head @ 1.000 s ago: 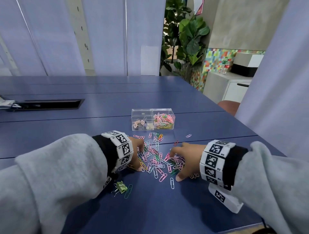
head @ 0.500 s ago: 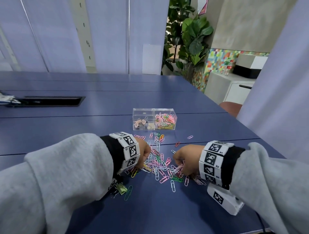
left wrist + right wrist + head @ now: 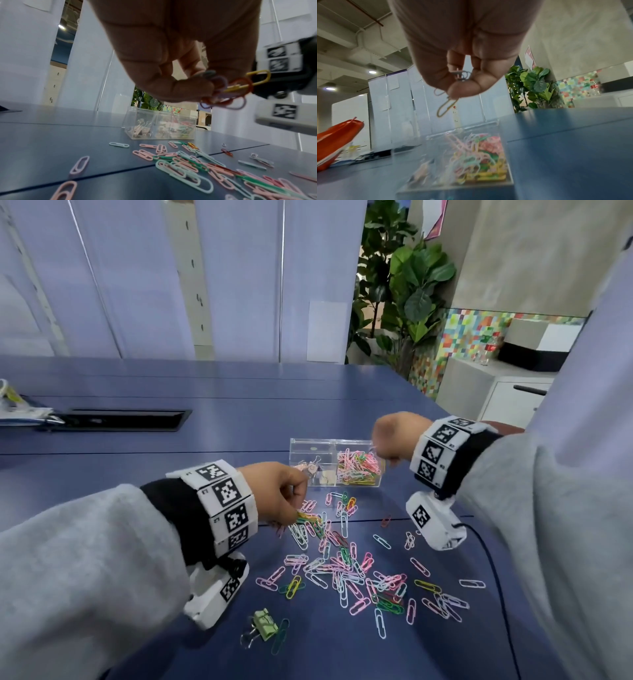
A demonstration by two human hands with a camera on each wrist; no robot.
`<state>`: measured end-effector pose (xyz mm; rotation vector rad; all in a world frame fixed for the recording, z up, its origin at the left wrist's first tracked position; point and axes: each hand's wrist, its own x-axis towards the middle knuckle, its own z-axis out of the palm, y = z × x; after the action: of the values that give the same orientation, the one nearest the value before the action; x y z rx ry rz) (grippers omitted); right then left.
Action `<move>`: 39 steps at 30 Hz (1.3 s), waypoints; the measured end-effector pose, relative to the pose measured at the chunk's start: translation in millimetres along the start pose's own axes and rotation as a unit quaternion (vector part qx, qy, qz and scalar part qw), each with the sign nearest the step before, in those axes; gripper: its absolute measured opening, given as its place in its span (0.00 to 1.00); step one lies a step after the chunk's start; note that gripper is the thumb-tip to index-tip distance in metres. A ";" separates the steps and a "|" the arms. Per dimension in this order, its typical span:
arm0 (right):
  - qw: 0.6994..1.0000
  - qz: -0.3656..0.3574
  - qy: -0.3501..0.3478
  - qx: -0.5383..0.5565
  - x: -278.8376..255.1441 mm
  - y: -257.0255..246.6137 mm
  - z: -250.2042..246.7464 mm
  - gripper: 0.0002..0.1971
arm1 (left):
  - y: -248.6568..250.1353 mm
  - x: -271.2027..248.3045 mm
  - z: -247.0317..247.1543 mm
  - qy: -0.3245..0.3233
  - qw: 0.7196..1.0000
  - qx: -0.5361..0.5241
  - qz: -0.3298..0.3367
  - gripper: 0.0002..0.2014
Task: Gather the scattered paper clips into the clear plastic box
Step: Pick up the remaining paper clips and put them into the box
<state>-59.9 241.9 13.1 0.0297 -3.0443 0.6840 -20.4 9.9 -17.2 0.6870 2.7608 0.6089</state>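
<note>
**Both hands up off the pile, right one already at the box**

Half a second ago both hands were down in the heap of clips; now each has lifted with a pinch of them, and the right has travelled to the box while the left has only risen partway.

The left hand (image 3: 279, 494) hangs above the near-left part of the scatter, fingers curled round a small bunch of paper clips (image 3: 228, 92), yellow, red and lilac ones sticking out past the fingertips. The clear plastic box (image 3: 310, 448) lies ahead of it and a little to its right, toward the far edge of the counter (image 3: 239, 422). The box's long side runs left to right; binder clips fill its left compartment and paper clips its right.

The scattered paper clips (image 3: 356, 573) lie on the counter between the box and the near edge, with a green binder clip (image 3: 265, 625) nearest the near edge.

The right hand (image 3: 394, 438) is the nearer one: it hovers just over the box's right end, fingers pinched on a few clips (image 3: 447, 106) that dangle above the right compartment. I judge it need only let go, while the left must first move forward and rightward.
</note>
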 end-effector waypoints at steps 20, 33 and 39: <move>0.996 -0.042 -0.010 -0.077 3.6 43.8 4.4 0.06 | 42.0 129.6 -28.5 0.118 0.993 -0.032 0.005 0.12; 0.993 0.012 -0.076 -0.089 -42.8 78.5 0.8 0.11 | 45.4 134.7 -12.1 0.111 0.993 0.011 -0.031 0.11; 0.975 0.047 -0.151 -0.157 -62.1 82.3 13.0 0.25 | 24.8 63.4 -12.4 0.059 0.997 0.054 -0.007 0.13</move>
<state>0.0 311.6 -35.4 -0.0171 -3.4276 0.2084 -69.3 56.8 -2.8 0.6741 2.9244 0.5150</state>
